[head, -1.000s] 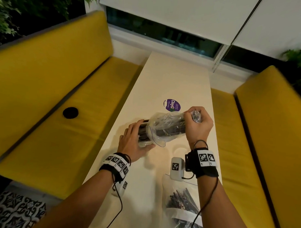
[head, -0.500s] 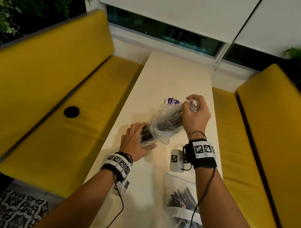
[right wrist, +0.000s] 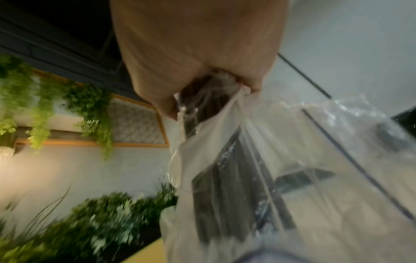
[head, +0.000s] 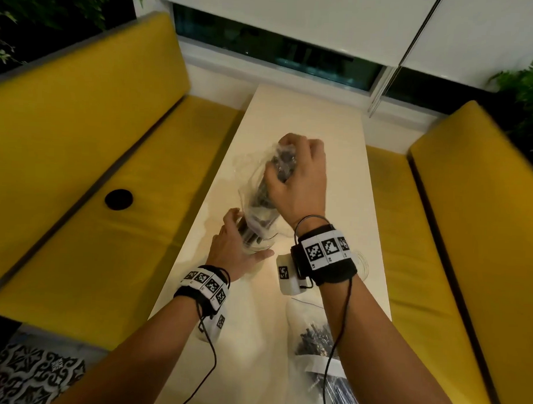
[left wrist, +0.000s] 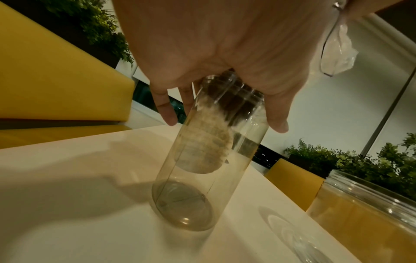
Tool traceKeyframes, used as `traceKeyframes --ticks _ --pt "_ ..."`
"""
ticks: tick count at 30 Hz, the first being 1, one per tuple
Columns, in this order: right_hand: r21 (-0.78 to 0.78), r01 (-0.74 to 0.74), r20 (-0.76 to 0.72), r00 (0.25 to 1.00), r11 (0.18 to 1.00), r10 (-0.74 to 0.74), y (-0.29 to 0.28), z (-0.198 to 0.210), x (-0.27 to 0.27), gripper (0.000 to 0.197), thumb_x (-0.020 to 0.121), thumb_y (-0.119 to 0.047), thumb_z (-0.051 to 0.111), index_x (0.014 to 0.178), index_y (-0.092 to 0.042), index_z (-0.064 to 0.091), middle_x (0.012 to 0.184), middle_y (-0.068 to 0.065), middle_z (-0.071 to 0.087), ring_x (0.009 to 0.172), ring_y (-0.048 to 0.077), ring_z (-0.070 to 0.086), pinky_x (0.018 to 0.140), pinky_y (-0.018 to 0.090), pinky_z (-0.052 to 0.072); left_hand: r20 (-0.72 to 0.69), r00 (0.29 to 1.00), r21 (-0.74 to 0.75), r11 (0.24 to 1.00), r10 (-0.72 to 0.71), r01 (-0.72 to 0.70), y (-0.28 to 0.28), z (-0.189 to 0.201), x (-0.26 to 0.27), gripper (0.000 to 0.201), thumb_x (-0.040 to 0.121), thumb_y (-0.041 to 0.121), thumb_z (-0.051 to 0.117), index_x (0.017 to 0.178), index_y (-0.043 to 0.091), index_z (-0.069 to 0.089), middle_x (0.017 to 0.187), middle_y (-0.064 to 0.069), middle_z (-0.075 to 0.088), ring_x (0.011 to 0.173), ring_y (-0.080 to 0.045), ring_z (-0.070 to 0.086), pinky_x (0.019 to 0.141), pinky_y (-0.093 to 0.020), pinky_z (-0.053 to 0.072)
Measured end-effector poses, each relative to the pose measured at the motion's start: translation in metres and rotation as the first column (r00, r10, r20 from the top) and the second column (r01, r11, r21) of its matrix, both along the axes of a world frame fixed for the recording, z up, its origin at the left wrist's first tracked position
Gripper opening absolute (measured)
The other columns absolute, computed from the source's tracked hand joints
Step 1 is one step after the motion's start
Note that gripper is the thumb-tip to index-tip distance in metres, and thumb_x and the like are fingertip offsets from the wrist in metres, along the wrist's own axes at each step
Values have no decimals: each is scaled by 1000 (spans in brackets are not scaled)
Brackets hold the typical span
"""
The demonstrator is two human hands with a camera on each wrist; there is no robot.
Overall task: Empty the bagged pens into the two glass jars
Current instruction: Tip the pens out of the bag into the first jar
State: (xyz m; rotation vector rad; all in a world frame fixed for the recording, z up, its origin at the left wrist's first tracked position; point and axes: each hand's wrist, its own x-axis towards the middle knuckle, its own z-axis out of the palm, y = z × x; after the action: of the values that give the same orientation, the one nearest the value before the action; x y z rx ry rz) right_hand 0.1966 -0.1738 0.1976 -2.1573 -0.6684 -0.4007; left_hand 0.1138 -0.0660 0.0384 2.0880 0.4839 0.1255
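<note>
Both forearms reach forward, each with a tagged black wristband. Left hand (head: pixel 238 252) sits low, fingers (left wrist: pixel 165 110) and thumb wrapped round something clear and cylindrical, palm toward it. Right hand (head: pixel 296 178) is higher and further out, knuckles up, fist clenched tight on a bunch of crinkly plastic, wrist bent downward.
</note>
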Motion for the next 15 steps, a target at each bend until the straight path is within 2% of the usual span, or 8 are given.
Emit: traceKeyframes --ticks 2,3,5,6,8,11,13,15 --pt "-164 -66 -121 992 984 47 0 -12 -2 38 89 -27 75 125 -19 66 124 10 54 112 28 59 98 36 55 2 1000 -50 999 4 -4 1 1 -1 128 55 61 96 153 25 21 146 -6 58 127 -34 64 105 -52 55" --pt "-150 -55 -136 990 987 35 -2 -18 -1 34 91 -27 77 123 -19 69 123 9 57 110 27 61 99 31 55 5 1000 -69 998 2 -1 2 1 0 126 54 60 96 151 27 23 145 -4 58 126 -31 65 104 -51 56" --pt "37 38 -74 997 999 -36 -6 -21 0 27 92 -24 77 117 -18 73 117 8 62 101 23 64 92 12 49 13 1000 -94 996 5 -4 2 1 0 122 56 51 100 151 27 27 147 -1 57 130 -26 62 109 -47 54" --pt "54 58 -57 997 997 -55 -7 -20 -1 28 92 -25 77 118 -17 73 116 7 64 99 22 64 91 12 49 16 1000 -78 997 16 -15 2 -3 0 121 60 43 100 155 25 28 150 -4 56 134 -27 60 111 -48 52" --pt "-63 8 -128 992 998 -16 -9 -22 -4 49 89 -36 80 132 -19 64 126 6 62 110 21 62 100 27 51 -4 999 -57 997 44 -44 3 -7 -1 119 67 24 98 162 14 27 156 -14 51 140 -35 55 114 -50 48" --pt "-38 -135 -345 932 990 114 -18 -24 -13 97 74 -44 91 150 -23 34 148 0 47 129 15 50 108 27 43 -11 997 -62 995 75 -75 4 -11 -3 114 66 13 98 158 7 31 154 -20 49 137 -40 55 112 -53 49" --pt "-63 -203 -326 930 977 172 -22 -31 -18 97 71 -32 94 147 -22 35 149 2 43 132 18 47 112 31 44 -6 997 -61 995 75 -75 5 -14 -5 116 64 13 98 158 6 31 156 -21 46 138 -40 53 113 -55 48" --pt "-175 -217 -281 946 960 163 -20 -37 -23 79 76 -20 89 141 -24 45 144 7 46 126 23 51 109 38 47 -15 996 -81 993 90 -90 4 -14 -6 118 63 14 98 160 9 29 156 -19 48 138 -39 54 113 -55 48"
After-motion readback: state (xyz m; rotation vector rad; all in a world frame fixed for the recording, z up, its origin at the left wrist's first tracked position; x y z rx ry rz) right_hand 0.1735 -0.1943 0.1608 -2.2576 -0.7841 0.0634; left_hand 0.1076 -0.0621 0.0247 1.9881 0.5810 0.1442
